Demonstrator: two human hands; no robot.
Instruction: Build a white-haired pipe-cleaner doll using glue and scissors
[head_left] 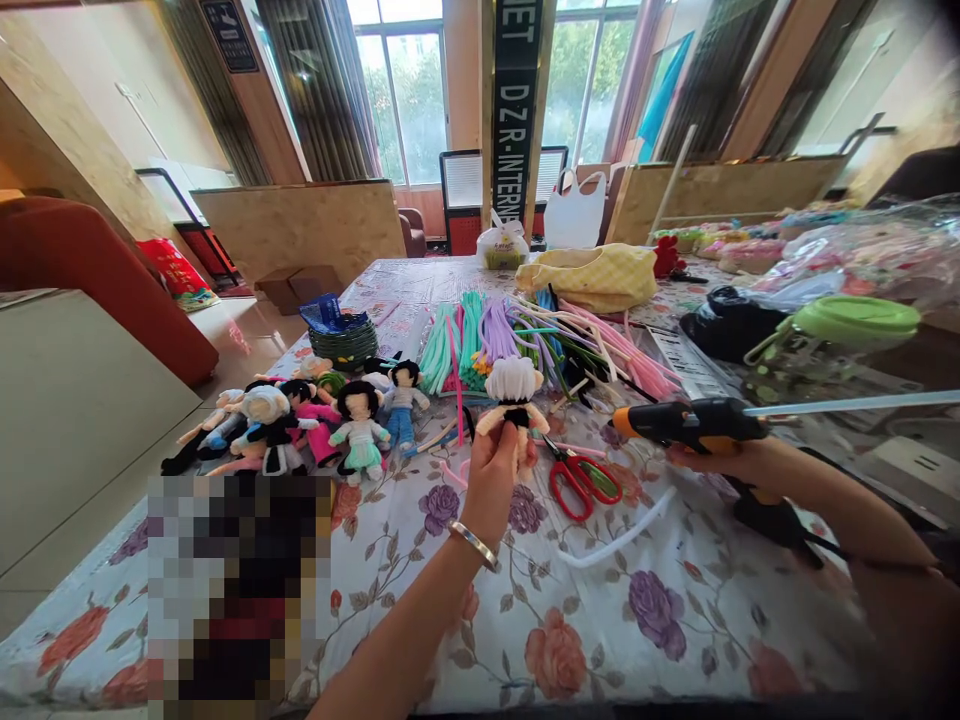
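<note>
Between the fingers of my left hand (499, 462) a small fuzzy doll (514, 382) with white hair and a black top is held upright above the table. My right hand (701, 462) grips a black and orange hot glue gun (694, 422), its nozzle pointing left toward the doll and a long glue stick (847, 404) coming out of its back. Red-handled scissors (581, 487) lie beside the doll on the flowered tablecloth (420, 580). A bent white pipe cleaner (619, 545) rests nearer to me.
Several finished dolls (360, 425) are piled at the left, before a stack of green dishes (343, 345). Bundles of coloured pipe cleaners (487, 335) lie behind my left hand. A green-lidded jar (847, 325) and a black bag (727, 322) stand at the right.
</note>
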